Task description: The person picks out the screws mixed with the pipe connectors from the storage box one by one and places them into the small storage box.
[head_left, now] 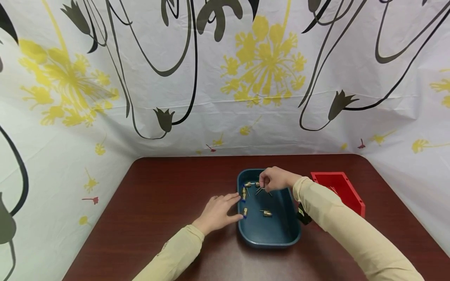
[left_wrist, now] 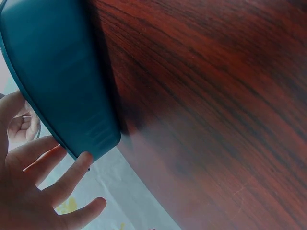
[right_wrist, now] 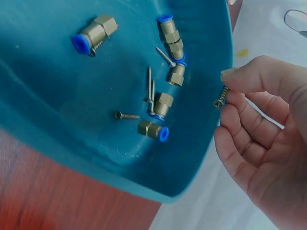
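Note:
A teal tray (head_left: 277,233) stands on the dark wooden table. In the right wrist view my right hand (right_wrist: 273,115) pinches a small screw (right_wrist: 220,98) between thumb and forefinger, over the tray's far end. Brass fittings with blue collars, such as one fitting (right_wrist: 96,33), lie about the tray floor. Several loose screws lie among them, one screw (right_wrist: 127,116) off by itself. My left hand (head_left: 219,212) touches the tray's left rim with extended, spread fingers; the left wrist view shows those fingertips (left_wrist: 85,158) against the tray's outer side.
Right of the tray stands a red bin (head_left: 346,177), partly behind my right sleeve, with hard-to-make-out items inside. A black object (head_left: 303,215) sits between tray and bin. Behind the table (head_left: 175,187) hangs a white cloth (head_left: 211,86) with printed flowers.

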A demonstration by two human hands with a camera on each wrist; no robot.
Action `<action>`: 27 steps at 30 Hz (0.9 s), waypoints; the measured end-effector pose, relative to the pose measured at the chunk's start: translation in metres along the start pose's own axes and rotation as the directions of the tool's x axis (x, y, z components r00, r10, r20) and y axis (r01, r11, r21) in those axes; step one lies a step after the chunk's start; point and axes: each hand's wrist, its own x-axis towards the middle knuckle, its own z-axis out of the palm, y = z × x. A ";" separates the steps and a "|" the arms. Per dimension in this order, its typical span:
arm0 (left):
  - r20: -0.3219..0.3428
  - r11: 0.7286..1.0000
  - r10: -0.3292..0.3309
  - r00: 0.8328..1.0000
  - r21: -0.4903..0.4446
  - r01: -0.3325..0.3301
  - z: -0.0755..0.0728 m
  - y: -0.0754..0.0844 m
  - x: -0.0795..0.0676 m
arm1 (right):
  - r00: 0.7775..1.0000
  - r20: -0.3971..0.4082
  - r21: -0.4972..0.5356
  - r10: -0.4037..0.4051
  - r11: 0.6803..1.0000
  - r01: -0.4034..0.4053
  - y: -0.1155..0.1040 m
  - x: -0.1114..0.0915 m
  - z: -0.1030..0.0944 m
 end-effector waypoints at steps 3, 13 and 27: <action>0.001 1.000 -0.002 1.000 -0.001 0.002 -0.001 0.001 0.000 | 1.000 -0.001 -0.004 -0.002 1.000 0.002 0.000 -0.004 -0.005; 0.000 1.000 -0.001 1.000 0.015 0.001 -0.001 0.001 -0.001 | 1.000 -0.018 -0.026 -0.005 1.000 0.005 -0.002 -0.022 -0.025; -0.002 1.000 0.003 1.000 0.018 -0.003 -0.001 0.002 -0.002 | 0.995 -0.103 -0.039 0.011 0.999 -0.015 0.014 -0.050 -0.045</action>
